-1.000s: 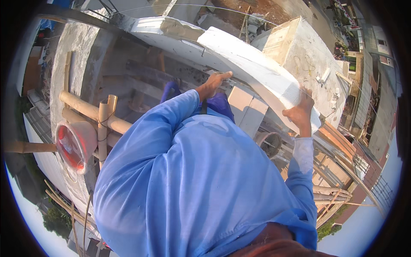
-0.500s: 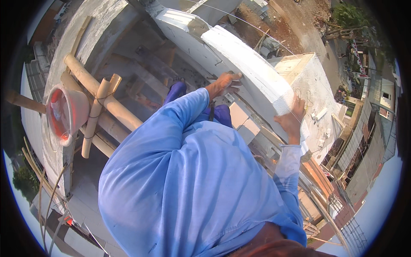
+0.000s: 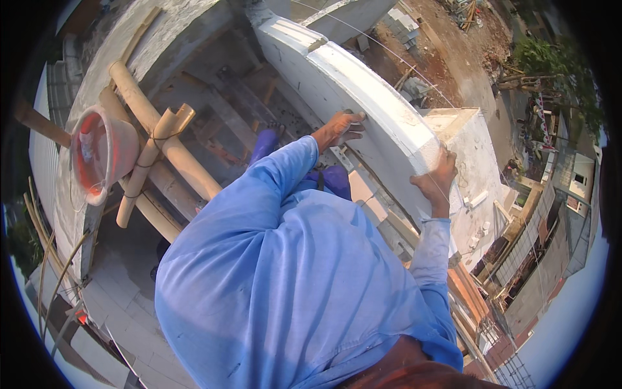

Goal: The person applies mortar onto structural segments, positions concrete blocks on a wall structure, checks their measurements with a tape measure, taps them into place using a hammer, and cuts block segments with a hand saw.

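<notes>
A long white masonry block (image 3: 382, 97) lies along the top of the wall, ahead and to the right of the person, its far-left end meeting a second white block (image 3: 285, 34). The right hand (image 3: 439, 178) grasps its near-right end, the thumb on the near face and the fingers over the edge. The left hand (image 3: 340, 128) is at the near face, fingers loosely spread and closed around nothing; whether its fingertips press the surface or sit just beside it is hard to tell at this angle.

The main risk looks like a slip toward the far side, where the rubble-strewn yard (image 3: 447, 61) lies below: a hard push at the right end alone could twist the long block out of line or tip it off its narrow seat. Grit under it could make it rock, and a finger caught at the joint could be pinched. Leaning out too far might also cost the person their balance.

On the left, a white bucket (image 3: 123, 155) with a reddish inside sits beside tied bamboo poles (image 3: 172, 146). No brand, label or writing can be read.
</notes>
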{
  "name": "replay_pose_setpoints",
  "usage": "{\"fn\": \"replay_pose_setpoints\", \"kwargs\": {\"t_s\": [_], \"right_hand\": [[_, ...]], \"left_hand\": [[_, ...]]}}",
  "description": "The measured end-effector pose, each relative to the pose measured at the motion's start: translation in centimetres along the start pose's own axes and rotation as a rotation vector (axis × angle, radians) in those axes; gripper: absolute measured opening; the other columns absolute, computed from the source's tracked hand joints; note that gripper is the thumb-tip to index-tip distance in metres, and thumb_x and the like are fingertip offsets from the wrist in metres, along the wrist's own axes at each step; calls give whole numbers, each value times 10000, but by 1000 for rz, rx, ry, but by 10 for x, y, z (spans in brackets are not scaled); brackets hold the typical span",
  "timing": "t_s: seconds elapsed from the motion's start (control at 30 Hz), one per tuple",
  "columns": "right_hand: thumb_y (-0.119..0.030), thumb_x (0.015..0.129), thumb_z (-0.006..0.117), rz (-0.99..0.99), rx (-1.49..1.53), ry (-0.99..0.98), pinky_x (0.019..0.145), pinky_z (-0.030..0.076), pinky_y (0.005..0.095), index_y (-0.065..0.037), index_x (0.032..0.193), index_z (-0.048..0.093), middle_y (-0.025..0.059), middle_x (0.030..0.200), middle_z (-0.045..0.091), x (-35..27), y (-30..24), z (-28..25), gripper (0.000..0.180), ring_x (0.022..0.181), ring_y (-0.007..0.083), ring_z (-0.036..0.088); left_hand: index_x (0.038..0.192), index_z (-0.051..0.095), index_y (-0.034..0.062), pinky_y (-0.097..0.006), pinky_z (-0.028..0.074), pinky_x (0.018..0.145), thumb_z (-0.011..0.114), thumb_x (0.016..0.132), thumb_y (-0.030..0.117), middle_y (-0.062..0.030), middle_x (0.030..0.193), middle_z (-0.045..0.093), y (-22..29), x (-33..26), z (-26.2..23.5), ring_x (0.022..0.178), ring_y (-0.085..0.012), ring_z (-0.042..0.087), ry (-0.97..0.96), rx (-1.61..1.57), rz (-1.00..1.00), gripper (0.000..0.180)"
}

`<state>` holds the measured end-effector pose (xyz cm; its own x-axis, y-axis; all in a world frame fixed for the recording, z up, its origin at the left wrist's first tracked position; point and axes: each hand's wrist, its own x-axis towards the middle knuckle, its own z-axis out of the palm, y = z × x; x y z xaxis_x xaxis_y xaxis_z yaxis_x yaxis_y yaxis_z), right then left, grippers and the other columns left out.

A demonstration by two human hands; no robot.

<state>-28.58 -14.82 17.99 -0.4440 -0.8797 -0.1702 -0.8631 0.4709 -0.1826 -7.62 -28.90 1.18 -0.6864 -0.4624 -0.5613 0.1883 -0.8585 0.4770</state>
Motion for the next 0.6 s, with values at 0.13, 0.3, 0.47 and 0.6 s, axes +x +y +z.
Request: {"fn": "replay_pose_setpoints", "kwargs": {"t_s": [0.13, 0.3, 0.47, 0.6], "right_hand": [[-142, 427, 779, 26, 17, -1, 970, 377, 472, -109, 1365, 356, 155, 1197, 388, 4, -9, 2, 1029, 1106, 399, 413], [-206, 434, 783, -12, 13, -24, 977, 341, 477, -62, 1365, 320, 173, 1202, 378, 10, -15, 1, 1049, 1101, 398, 393], [-202, 433, 787, 36, 13, -51, 975, 341, 485, -67, 1372, 316, 169, 1209, 374, 12, -28, -3, 1059, 1102, 402, 398], [-205, 433, 790, 53, -4, -52, 976, 339, 488, -73, 1379, 312, 163, 1205, 373, 13, -27, 0, 1068, 1095, 402, 406]], "left_hand": [[1367, 271, -47, -496, 362, 1009, 651, 846, 348, -210, 1337, 352, -1, 6, -10, 1223, -394, 407, 6, -6, 3, 756], [1226, 436, -12, -441, 465, 897, 719, 782, 343, -172, 1220, 449, -6, 17, -21, 1090, -354, 500, 68, -69, 32, 635], [1349, 313, -54, -477, 366, 1008, 610, 865, 340, -221, 1293, 399, 3, 13, -17, 1207, -370, 425, 54, -17, 30, 691], [1344, 322, -57, -478, 367, 1008, 603, 870, 336, -226, 1291, 403, 7, 11, -17, 1205, -367, 427, 52, -4, 26, 677]]}}
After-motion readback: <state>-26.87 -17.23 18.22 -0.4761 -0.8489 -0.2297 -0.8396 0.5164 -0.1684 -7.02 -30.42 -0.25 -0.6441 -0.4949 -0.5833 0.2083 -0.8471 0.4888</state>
